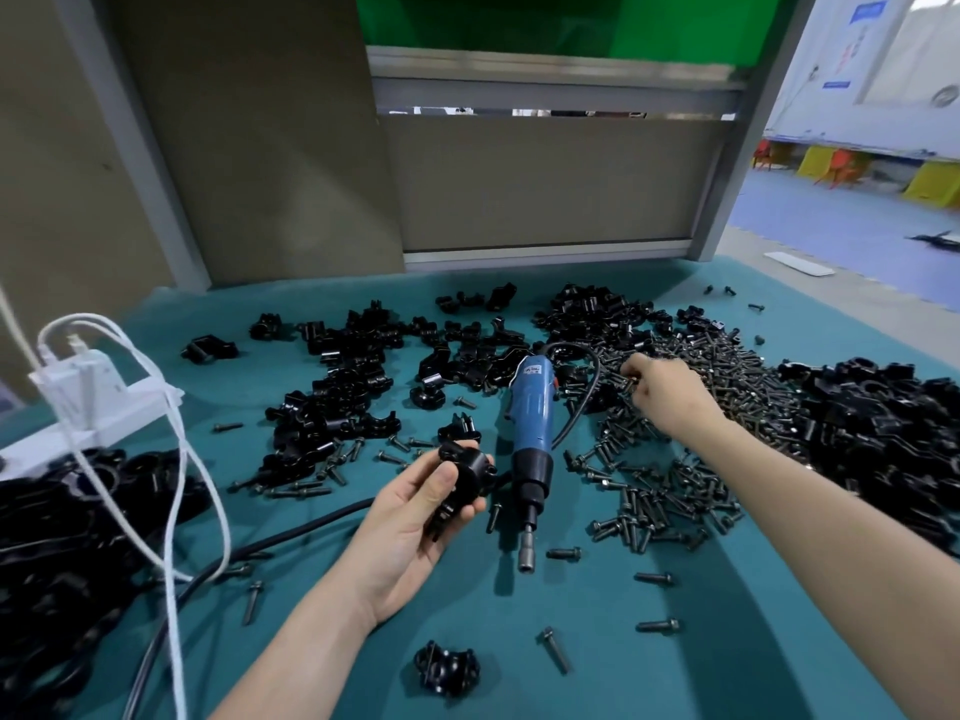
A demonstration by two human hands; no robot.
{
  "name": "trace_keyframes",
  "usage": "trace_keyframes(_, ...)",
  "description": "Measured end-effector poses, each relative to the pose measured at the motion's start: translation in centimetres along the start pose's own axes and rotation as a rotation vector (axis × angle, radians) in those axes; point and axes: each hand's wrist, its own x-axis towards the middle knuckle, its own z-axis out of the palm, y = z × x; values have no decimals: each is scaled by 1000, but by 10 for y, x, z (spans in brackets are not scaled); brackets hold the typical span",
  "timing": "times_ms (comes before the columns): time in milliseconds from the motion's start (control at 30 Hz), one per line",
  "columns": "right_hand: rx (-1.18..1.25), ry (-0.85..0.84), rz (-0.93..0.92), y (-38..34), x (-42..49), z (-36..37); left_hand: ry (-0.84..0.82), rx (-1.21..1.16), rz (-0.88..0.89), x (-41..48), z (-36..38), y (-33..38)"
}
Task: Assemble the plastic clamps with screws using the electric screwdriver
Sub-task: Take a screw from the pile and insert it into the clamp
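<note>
My left hand (415,517) holds a black plastic clamp (462,472) palm up, with the thumb curled over it, just left of the blue electric screwdriver (530,433). The screwdriver lies on the teal mat with its bit socket (525,556) pointing toward me. My right hand (662,389) reaches into the pile of black screws (675,459) to the right of the screwdriver, and its fingertips pinch at a screw there. A heap of loose clamp halves (363,371) lies behind the screwdriver.
A white power strip (98,394) with white cables (176,511) stands at the left. Black parts are heaped at the left front (57,553) and far right (883,433). One clamp (447,670) and stray screws lie near the front edge. Grey panels close off the back.
</note>
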Motion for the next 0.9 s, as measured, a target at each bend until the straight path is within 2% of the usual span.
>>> trace_keyframes(67,268,159,0,-18,-10,-10,-5,-5,-14,1,0,0)
trace_keyframes(100,453,177,-4,-31,-19,-17,-6,-6,-17,1,0,0)
trace_keyframes(200,940,32,-93,-77,-63,-36,-10,-10,-20,3,-1,0)
trace_keyframes(267,1052,-78,-179,-104,-94,-38,-6,-4,-18,3,-1,-1)
trace_keyframes(400,1042,-92,-234,-130,-122,-29,-28,0,0,3,-3,-2)
trace_keyframes(600,1074,-62,-240,-132,-125,-26,-33,-5,1,4,-5,-1)
trace_keyframes(767,911,26,-333,-133,-126,-24,-16,1,7,4,-5,-1)
trace_keyframes(900,890,39,-358,-131,-127,-23,-10,-6,4,5,-5,-2)
